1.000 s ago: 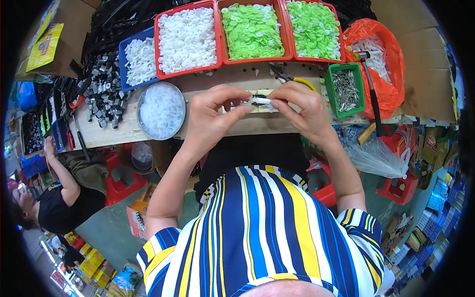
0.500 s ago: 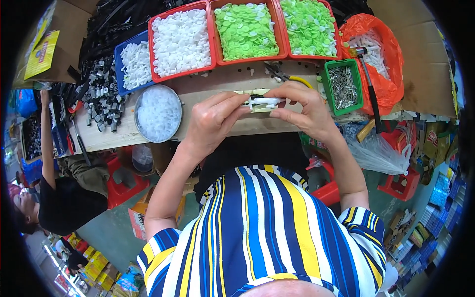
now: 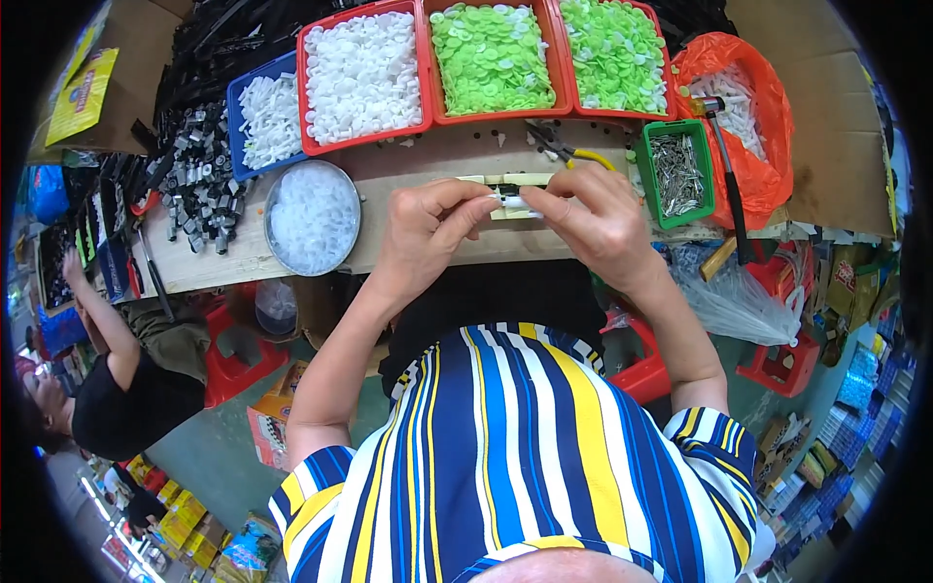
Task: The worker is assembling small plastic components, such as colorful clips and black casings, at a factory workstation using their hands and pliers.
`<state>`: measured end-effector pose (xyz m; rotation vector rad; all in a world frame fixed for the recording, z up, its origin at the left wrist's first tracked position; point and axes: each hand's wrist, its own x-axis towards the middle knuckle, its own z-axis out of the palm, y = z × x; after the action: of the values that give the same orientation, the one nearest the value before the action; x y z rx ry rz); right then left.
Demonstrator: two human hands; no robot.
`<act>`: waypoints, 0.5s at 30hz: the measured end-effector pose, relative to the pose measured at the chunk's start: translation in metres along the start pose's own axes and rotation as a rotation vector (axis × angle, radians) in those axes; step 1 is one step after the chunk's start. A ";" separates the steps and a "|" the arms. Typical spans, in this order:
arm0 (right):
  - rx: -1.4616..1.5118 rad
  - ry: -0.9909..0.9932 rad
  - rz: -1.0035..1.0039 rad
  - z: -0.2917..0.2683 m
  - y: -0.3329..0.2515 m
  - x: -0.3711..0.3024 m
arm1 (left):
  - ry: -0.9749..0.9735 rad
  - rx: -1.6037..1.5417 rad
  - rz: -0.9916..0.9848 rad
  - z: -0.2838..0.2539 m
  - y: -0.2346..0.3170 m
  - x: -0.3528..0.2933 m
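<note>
In front of me, my left hand point(image 3: 428, 228) and my right hand point(image 3: 604, 225) meet over the table's near edge. Both are closed, thumb against fingers, on a small white plastic part point(image 3: 511, 202). My left fingertips pinch its left end, while my right thumb and fingers cover much of the right side. Directly beyond the part lies a pale yellow fixture point(image 3: 502, 180) with something dark in its middle; the fingers hide some of it. Whether the part touches the fixture, I cannot tell.
Beyond my hands stand red trays of white caps point(image 3: 365, 73) and green discs point(image 3: 491, 58). Pliers point(image 3: 564, 146), a green basket of metal pins point(image 3: 677, 173) and a hammer point(image 3: 724, 165) lie right. A round dish of translucent pieces point(image 3: 312, 218) sits left. A co-worker point(image 3: 121, 389) works far left.
My right hand has shifted slightly, its thumb now lying over the right part of the white piece, so less of it shows. The co-worker's arm at the far left has lowered.
</note>
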<state>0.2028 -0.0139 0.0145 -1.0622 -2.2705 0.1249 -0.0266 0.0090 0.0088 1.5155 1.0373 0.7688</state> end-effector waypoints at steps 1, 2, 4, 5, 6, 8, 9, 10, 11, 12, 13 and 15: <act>0.000 0.001 0.003 -0.001 -0.001 -0.001 | -0.003 0.001 -0.001 0.001 0.000 0.001; -0.004 -0.011 0.008 -0.001 -0.003 -0.001 | -0.001 0.000 -0.004 0.000 -0.001 0.000; -0.009 -0.021 0.013 -0.001 -0.005 -0.002 | 0.000 0.001 -0.004 0.000 -0.003 0.000; 0.108 -0.007 0.068 -0.001 -0.002 -0.001 | 0.011 0.072 0.048 0.001 -0.003 0.001; 0.224 0.007 0.124 -0.001 0.000 -0.001 | 0.021 0.142 0.102 0.002 -0.003 0.002; 0.271 -0.023 0.163 -0.002 0.003 -0.002 | 0.032 0.181 0.148 0.004 -0.006 0.003; 0.316 -0.056 0.199 -0.003 0.004 -0.003 | 0.046 0.218 0.196 0.006 -0.007 0.003; 0.316 -0.055 0.201 -0.005 0.004 -0.003 | 0.044 0.219 0.196 0.006 -0.007 0.004; 0.351 -0.102 0.236 -0.007 0.004 -0.002 | 0.039 0.245 0.199 0.007 -0.007 0.004; 0.387 -0.150 0.271 -0.008 0.005 -0.002 | 0.035 0.271 0.202 0.007 -0.007 0.005; 0.387 -0.150 0.272 -0.008 0.007 -0.003 | 0.034 0.271 0.202 0.006 -0.006 0.006; 0.355 -0.155 0.261 -0.007 0.012 -0.005 | 0.017 0.316 0.238 0.005 -0.002 0.007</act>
<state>0.2165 -0.0106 0.0136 -1.1790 -2.1223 0.7123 -0.0200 0.0135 0.0055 1.9318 1.0374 0.8100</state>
